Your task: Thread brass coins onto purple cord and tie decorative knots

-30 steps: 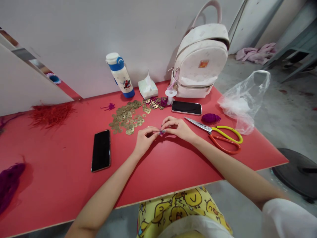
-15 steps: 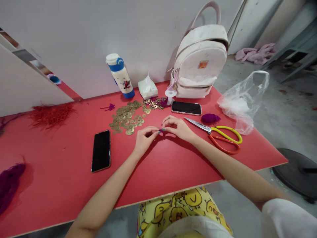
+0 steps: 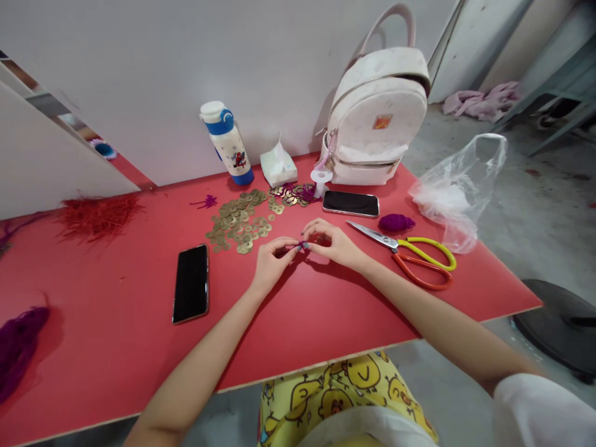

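Over the middle of the red table, my left hand (image 3: 274, 261) and my right hand (image 3: 333, 243) meet at the fingertips. Both pinch a small piece of purple yarn (image 3: 302, 244), mostly covered by the fingers; whether a coin is tied in it I cannot tell. Beyond my hands lies a spread of brass coins with holes (image 3: 239, 218). Some coins at the back right have purple yarn (image 3: 305, 193) on them. To the right of my right hand rest large scissors (image 3: 395, 243) with yellow and red handles, and a purple yarn bundle (image 3: 397, 223).
Phones lie at left (image 3: 191, 284) and behind my right hand (image 3: 351, 203). A bottle (image 3: 228, 146), tissue pack (image 3: 278, 166), white spool (image 3: 321, 180) and backpack (image 3: 377, 118) line the back. Red strands (image 3: 100, 214) and purple yarn (image 3: 21, 351) lie left; a plastic bag (image 3: 447, 198) sits right.
The right fingertips have shifted very slightly to the left against the left ones, still pinching the yarn. The left hand and the things on the table stay as they were.
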Demonstrator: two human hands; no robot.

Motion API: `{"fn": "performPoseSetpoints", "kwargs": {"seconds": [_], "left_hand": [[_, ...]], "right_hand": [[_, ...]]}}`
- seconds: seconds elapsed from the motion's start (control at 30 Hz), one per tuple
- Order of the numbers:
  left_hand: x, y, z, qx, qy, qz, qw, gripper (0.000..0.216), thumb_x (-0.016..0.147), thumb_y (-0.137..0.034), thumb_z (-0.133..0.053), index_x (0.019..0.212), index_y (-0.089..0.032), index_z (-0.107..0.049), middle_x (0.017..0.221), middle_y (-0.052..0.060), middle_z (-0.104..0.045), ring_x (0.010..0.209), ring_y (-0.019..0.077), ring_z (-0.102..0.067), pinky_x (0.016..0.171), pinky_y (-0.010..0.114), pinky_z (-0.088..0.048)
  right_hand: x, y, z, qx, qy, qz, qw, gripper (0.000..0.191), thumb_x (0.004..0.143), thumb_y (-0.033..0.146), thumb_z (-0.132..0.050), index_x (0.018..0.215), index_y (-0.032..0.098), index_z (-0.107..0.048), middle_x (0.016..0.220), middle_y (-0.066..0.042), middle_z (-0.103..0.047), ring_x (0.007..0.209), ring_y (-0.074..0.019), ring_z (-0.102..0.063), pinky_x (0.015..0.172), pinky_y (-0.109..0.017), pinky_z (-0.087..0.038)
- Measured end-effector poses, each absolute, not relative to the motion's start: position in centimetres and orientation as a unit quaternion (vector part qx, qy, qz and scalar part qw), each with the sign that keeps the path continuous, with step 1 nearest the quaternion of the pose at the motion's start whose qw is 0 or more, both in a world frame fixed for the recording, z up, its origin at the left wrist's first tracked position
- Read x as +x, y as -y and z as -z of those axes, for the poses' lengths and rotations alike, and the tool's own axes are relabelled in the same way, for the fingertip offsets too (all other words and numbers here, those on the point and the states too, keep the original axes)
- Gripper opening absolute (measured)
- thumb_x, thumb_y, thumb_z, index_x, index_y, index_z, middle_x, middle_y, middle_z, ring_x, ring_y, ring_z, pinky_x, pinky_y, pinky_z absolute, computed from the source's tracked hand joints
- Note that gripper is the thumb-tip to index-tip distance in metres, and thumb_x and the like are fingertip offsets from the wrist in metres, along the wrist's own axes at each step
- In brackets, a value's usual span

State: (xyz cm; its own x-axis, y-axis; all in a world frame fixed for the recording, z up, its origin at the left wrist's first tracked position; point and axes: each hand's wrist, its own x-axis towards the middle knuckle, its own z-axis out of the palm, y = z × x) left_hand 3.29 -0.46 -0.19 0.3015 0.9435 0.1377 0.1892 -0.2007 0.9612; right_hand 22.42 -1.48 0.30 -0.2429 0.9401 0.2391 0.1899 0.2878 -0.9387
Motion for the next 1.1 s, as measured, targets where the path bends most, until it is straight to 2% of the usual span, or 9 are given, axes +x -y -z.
{"fn": "performPoseSetpoints", "kwargs": {"seconds": [0.13,0.23,0.3,0.43,0.57,0.83,1.1], "left_hand": [[3.3,0.4,0.3,0.657,-0.434,-0.404,0.466,0.011,0.076,-0.025,-0.069,0.081,-0.018,-0.076,0.087,0.007,-0.076,0.071,0.0165,-0.069,0.056,0.024,-0.053],[3.3,0.4,0.4,0.653,-0.440,-0.403,0.466,0.011,0.075,-0.025,-0.070,0.081,-0.018,-0.076,0.087,0.007,-0.076,0.070,0.0164,-0.068,0.057,0.024,-0.053],[3.3,0.4,0.4,0.651,-0.439,-0.410,0.463,0.010,0.074,-0.023,-0.071,0.080,-0.018,-0.076,0.086,0.007,-0.076,0.070,0.0162,-0.068,0.059,0.024,-0.054],[3.3,0.3,0.5,0.635,-0.450,-0.420,0.466,0.010,0.073,-0.024,-0.071,0.079,-0.018,-0.077,0.084,0.006,-0.076,0.067,0.0160,-0.067,0.055,0.024,-0.052],[3.2,0.2,0.6,0.606,-0.456,-0.436,0.485,0.013,0.072,-0.028,-0.073,0.078,-0.018,-0.077,0.079,0.006,-0.075,0.063,0.0155,-0.066,0.054,0.023,-0.051],[3.1,0.0,0.6,0.583,-0.439,-0.463,0.503,0.012,0.067,-0.028,-0.076,0.075,-0.019,-0.078,0.081,0.007,-0.075,0.067,0.0161,-0.065,0.059,0.025,-0.052],[3.3,0.4,0.4,0.563,-0.406,-0.453,0.559,0.012,0.064,-0.028,-0.079,0.072,-0.018,-0.078,0.079,0.007,-0.074,0.063,0.0141,-0.062,0.052,0.023,-0.047]], "right_hand": [[22.4,1.6,-0.3,-0.394,0.599,-0.529,0.454,0.020,0.080,0.037,-0.068,0.078,0.018,-0.062,0.105,-0.006,-0.057,0.084,-0.0148,-0.060,0.076,-0.031,-0.051],[22.6,1.5,0.0,-0.377,0.515,-0.607,0.474,0.024,0.079,0.042,-0.068,0.082,0.020,-0.060,0.107,-0.004,-0.059,0.074,-0.0122,-0.059,0.071,-0.030,-0.053],[22.6,1.4,0.3,-0.381,0.480,-0.616,0.494,0.024,0.079,0.043,-0.068,0.087,0.021,-0.060,0.102,-0.004,-0.060,0.071,-0.0123,-0.060,0.069,-0.030,-0.053],[22.5,1.1,0.7,-0.419,0.523,-0.530,0.520,0.024,0.081,0.041,-0.068,0.093,0.022,-0.060,0.095,-0.003,-0.059,0.074,-0.0141,-0.061,0.069,-0.030,-0.053],[22.1,1.3,0.7,-0.443,0.637,-0.421,0.470,0.020,0.079,0.036,-0.072,0.089,0.020,-0.066,0.102,-0.006,-0.057,0.085,-0.0164,-0.060,0.072,-0.030,-0.052],[21.8,1.7,0.7,-0.439,0.662,-0.415,0.443,0.009,0.081,0.027,-0.070,0.076,0.018,-0.069,0.093,-0.004,-0.062,0.075,-0.0141,-0.057,0.067,-0.028,-0.045],[21.3,1.7,1.5,-0.424,0.751,-0.326,0.387,0.006,0.079,0.018,-0.073,0.075,0.018,-0.067,0.088,-0.004,-0.062,0.086,-0.0185,-0.055,0.078,-0.031,-0.043]]}}
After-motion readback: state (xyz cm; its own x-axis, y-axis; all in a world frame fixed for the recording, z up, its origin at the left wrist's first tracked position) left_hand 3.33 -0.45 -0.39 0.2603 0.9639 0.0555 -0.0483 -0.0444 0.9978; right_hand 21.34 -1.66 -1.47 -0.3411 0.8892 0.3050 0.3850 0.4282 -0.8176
